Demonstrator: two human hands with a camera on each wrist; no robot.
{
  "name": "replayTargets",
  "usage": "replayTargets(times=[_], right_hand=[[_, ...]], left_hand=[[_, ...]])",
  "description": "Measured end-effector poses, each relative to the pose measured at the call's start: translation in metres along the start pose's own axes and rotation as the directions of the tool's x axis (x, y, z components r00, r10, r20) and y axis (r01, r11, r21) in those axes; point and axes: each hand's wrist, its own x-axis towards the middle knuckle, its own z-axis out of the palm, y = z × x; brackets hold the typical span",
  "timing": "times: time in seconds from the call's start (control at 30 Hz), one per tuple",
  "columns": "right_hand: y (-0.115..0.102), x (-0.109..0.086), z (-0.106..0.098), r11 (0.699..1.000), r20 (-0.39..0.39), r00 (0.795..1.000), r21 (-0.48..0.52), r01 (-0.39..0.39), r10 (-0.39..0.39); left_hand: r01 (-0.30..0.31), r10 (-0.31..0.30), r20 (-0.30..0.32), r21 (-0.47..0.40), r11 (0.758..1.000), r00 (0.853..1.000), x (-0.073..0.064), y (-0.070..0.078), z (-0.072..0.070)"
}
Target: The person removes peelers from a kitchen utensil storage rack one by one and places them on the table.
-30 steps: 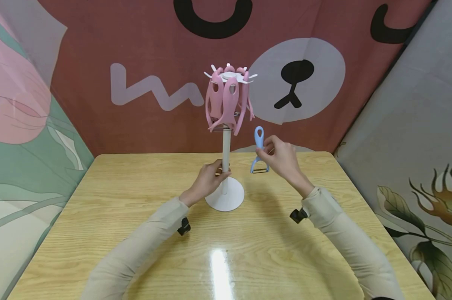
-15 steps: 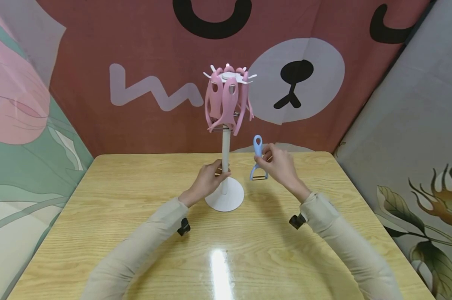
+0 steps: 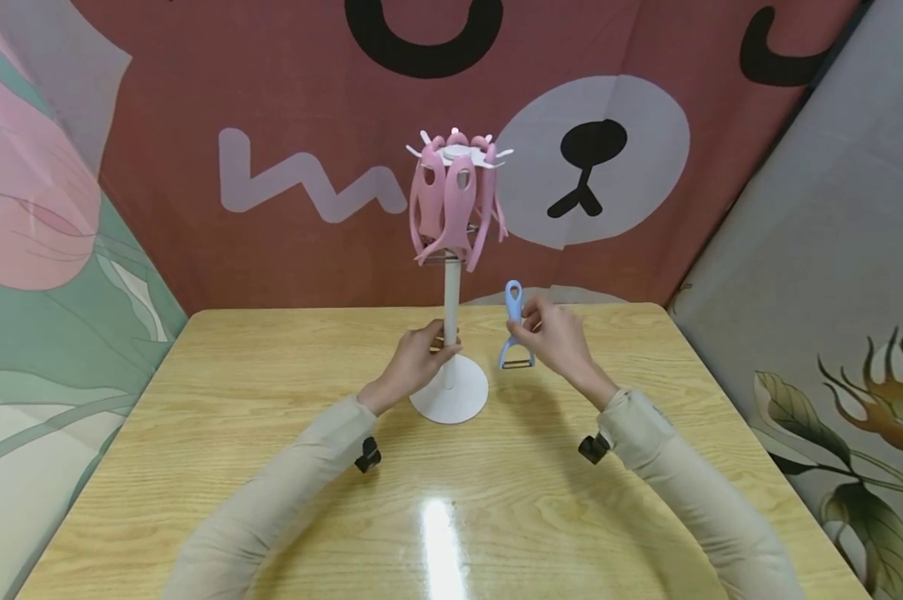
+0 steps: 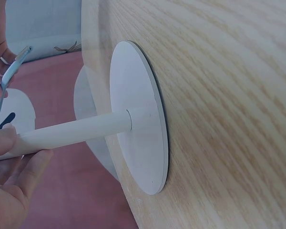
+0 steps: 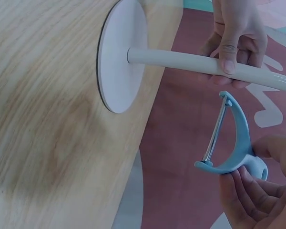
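Gripping the pole [image 3: 452, 292]: left hand [image 3: 414, 364], wrapped round it a bit above the round white base [image 3: 462, 404]
Pinching the blue peeler [image 3: 515, 302]: right hand [image 3: 561, 337], got it near the neck, blade [image 5: 215, 129] at the bottom
Peeler spot: up in the air, just right of the pole, not touching
Pink peelers [image 3: 459, 200]: bunch of 'em hanging off the white hook ring [image 3: 457, 152] up top
Table [image 3: 271, 367]: light wood, base sits flat on it

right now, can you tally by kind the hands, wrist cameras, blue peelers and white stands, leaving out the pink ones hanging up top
Left hand and right hand: 2
Left wrist camera and right wrist camera: 2
Blue peeler: 1
White stand: 1
Total: 6
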Motion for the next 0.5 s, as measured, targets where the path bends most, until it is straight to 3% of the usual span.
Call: replayTargets(times=[0.5], right_hand=[[0.0075, -0.0073, 0.0105, 1.0, 0.04, 0.999, -0.012, -0.004, 0.004]], left_hand=[[0.016, -0.016, 0.0, 0.0, 1.0, 1.0, -0.0003, 0.0002, 0.0003]])
